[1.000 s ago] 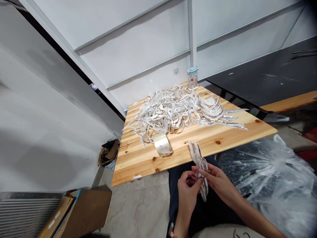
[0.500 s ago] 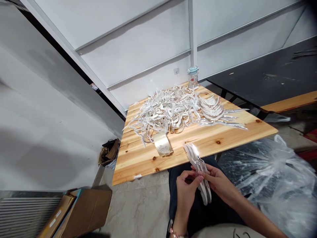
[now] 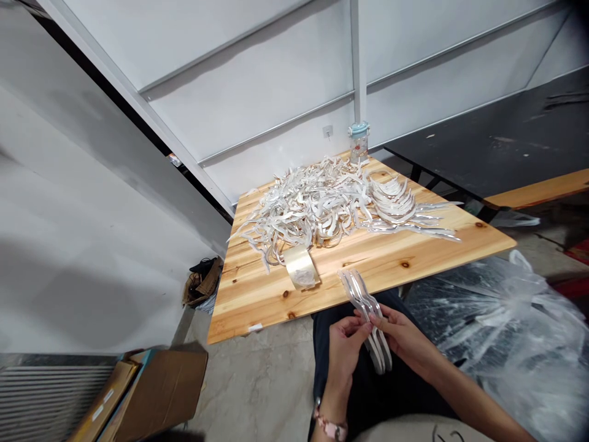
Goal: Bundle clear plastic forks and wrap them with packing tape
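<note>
Over my lap, at the table's near edge, I hold a small bundle of wavy, shiny clear-and-white strips. My left hand pinches the bundle from the left with thumb and fingers. From the right, my right hand grips it at about the same height, thumb on top. The strips lie side by side; their far ends reach over the tabletop and their near ends hang below my fingers. What the strips are made for cannot be told. A roll of wide tape sits on the table, left of the bundle's far end.
A large tangled heap of similar strips covers the back of the wooden table. Neater rows of strips lie to its right. Behind stands a jar with a blue lid. A clear plastic bag is at the right.
The bundle has shifted slightly, its near ends drawn up a little and its strips more evenly lined up. Both hands keep their grip and have barely moved.
</note>
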`<state>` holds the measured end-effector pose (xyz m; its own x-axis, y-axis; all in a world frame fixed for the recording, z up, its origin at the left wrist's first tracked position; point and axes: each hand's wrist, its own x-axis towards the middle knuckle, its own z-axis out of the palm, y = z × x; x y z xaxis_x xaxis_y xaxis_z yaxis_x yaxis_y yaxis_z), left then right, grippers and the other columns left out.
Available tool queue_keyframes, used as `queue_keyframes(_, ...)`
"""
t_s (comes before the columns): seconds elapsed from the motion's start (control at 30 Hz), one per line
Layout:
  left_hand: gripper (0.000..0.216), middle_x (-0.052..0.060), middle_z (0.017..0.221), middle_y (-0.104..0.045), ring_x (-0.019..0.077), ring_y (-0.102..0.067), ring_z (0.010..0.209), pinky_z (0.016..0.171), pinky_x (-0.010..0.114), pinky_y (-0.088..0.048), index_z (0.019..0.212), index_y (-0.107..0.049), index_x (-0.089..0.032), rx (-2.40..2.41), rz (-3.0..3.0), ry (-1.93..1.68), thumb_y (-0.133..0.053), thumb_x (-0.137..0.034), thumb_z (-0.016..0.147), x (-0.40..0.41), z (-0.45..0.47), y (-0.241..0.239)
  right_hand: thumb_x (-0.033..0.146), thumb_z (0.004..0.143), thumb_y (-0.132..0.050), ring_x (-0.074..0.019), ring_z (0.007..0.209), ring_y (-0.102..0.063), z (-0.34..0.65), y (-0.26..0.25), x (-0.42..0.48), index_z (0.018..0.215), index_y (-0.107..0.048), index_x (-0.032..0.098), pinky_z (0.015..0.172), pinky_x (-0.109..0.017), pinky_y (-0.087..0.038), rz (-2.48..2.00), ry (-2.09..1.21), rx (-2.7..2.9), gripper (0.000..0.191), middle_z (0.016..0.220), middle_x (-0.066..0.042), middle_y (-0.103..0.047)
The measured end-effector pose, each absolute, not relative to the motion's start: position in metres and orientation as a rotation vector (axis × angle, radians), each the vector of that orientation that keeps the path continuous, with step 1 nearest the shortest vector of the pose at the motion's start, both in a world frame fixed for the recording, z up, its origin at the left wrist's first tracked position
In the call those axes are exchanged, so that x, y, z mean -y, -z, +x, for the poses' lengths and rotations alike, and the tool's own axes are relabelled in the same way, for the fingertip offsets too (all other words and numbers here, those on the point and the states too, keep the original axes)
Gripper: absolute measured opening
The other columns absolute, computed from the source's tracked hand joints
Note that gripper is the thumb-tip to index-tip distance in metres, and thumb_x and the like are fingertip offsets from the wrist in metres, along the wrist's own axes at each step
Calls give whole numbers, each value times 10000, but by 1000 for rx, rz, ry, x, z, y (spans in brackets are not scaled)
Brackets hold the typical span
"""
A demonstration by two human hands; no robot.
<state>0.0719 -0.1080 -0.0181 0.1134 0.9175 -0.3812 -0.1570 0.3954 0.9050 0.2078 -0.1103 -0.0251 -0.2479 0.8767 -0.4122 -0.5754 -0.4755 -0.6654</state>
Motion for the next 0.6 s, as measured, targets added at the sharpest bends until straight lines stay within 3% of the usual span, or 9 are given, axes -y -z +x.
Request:
queue_keyframes(0.27,374,40,714,-727,118,-607,627,662,230,-408,876,-693,-113,-1132,791,-854,-844,-367,647,107,71,20,399,707,-830,-285,1009,-701,207,30,111,1177,-675,217,865,-376,-531,-957,-1815,396,527,1033,-74,-779)
queue_keyframes(0.6,407,53,659,-712,131,-604,595,642,238,-450,873,-733,-99,-1123,729,-965,-837,-415,639,105,78,15,461,774,-765,-230,941,-694,208,28,120,1109,-717,239,753,-306,-533,-969,-1853,432,405,1007,-46,-768)
